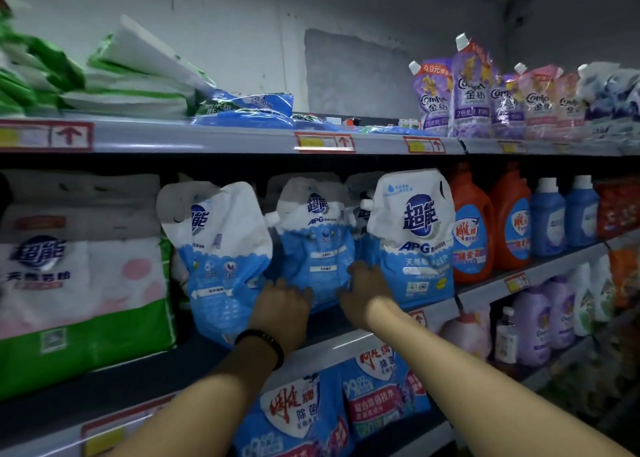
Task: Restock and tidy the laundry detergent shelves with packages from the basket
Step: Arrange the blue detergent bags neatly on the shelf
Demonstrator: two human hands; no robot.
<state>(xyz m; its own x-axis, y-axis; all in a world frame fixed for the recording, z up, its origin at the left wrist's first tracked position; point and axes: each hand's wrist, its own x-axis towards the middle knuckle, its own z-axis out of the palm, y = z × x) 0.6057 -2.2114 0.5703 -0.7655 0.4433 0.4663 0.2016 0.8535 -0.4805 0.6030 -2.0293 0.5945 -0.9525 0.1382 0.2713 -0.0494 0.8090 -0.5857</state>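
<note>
Currently both hands at middle shelf (339, 342), on row of blue-white spout pouches. Left hand (281, 306) at base of tilted left pouch (221, 248), fingers hidden, grip unclear; right hand (363, 292) fingers fairly straight, pressed on right pouch (415, 235) lower corner. Basket out of view. Risk: left pouch seems to overhang near edge; slick soft film, floppy body, likely slides off if nudged

Glossy plastic pouches (315, 238) on a smooth metal shelf (214, 139).
</note>
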